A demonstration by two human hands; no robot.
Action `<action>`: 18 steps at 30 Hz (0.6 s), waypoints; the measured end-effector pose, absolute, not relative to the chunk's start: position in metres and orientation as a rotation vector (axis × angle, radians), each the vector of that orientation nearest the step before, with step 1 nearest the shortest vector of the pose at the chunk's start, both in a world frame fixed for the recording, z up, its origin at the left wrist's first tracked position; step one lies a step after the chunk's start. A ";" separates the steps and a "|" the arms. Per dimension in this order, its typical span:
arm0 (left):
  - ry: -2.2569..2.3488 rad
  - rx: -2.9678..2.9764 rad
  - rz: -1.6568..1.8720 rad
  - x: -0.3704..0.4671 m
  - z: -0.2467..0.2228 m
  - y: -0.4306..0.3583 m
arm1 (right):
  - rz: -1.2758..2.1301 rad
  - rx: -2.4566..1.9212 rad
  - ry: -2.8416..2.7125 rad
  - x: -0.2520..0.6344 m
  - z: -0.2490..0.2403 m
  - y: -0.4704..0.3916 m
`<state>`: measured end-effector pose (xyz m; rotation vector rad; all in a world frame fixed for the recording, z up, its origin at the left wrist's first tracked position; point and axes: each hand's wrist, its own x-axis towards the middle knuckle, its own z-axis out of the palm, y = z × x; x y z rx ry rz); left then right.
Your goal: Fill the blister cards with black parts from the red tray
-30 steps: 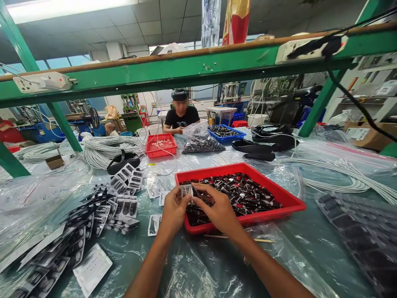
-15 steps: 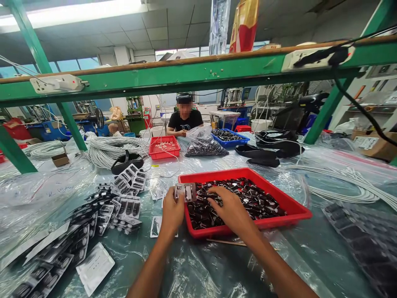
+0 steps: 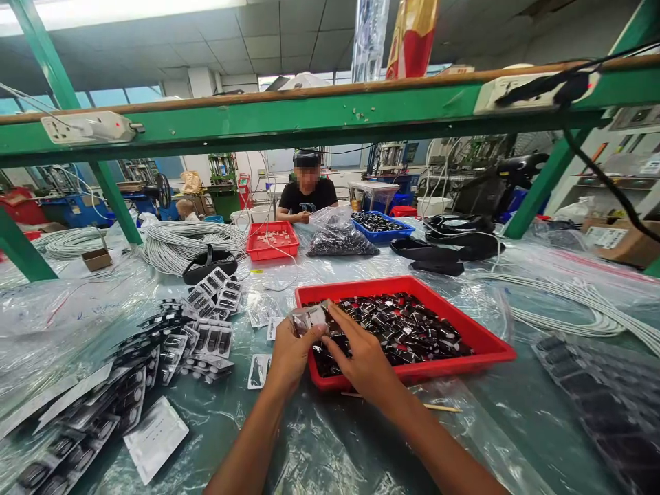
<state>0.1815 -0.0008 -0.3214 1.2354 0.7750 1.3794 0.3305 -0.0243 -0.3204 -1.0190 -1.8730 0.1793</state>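
Note:
My left hand (image 3: 289, 350) is closed round a small clear plastic tray (image 3: 311, 318) at the near left corner of the red tray (image 3: 458, 368). Against the right side of that clear tray, my right hand (image 3: 358, 347) has its thumb and fingers on or near its edge; whether a small part is between them is hidden. Many small black parts (image 3: 407, 330) fill the red tray. To the left lies a pile of filled blister packs (image 3: 214, 340), with several small packs (image 3: 258, 371) between it and my left hand.
A wooden stick (image 3: 441, 408) lies before the red tray. Behind are a small red tray (image 3: 272, 251), a bag of dark parts (image 3: 343, 240), a blue tray (image 3: 384, 235) and a seated person (image 3: 308, 196). White cable coils (image 3: 193, 247) lie at the back left. A green shelf beam (image 3: 289, 124) crosses above.
My right hand has moved left from over the black parts to the clear tray in my left hand. The view has shifted slightly.

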 end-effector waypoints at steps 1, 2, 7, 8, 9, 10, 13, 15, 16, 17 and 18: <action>0.794 1.277 1.369 0.180 -0.319 -0.001 | 0.283 -1.033 -1.851 0.331 -0.318 -0.025; 0.819 1.323 1.355 0.178 -0.317 -0.002 | 0.395 -1.038 -1.834 0.332 -0.315 -0.025; 1.057 1.591 1.279 0.165 -0.300 -0.001 | 0.564 -1.061 -1.905 0.351 -0.304 -0.020; 1.135 1.629 1.281 0.160 -0.299 0.001 | 0.500 -1.105 -1.930 0.357 -0.303 -0.017; 1.219 1.654 1.288 0.154 -0.298 0.004 | 0.429 -1.154 -1.949 0.364 -0.302 -0.013; 1.305 1.668 1.295 0.148 -0.298 0.007 | 0.354 -1.198 -1.966 0.370 -0.300 -0.009; 1.552 1.681 1.287 0.129 -0.301 0.015 | 0.089 -1.245 -1.969 0.386 -0.288 -0.003; 1.701 1.712 1.276 0.115 -0.303 0.014 | -0.064 -1.238 -1.924 0.397 -0.278 -0.009; 1.769 1.740 1.274 0.107 -0.303 0.009 | -0.111 -1.244 -1.892 0.404 -0.275 -0.016; 1.832 1.776 1.270 0.098 -0.303 0.002 | -0.132 -1.256 -1.869 0.412 -0.276 -0.026; 1.886 1.815 1.262 0.087 -0.302 -0.007 | -0.137 -1.276 -1.856 0.422 -0.282 -0.037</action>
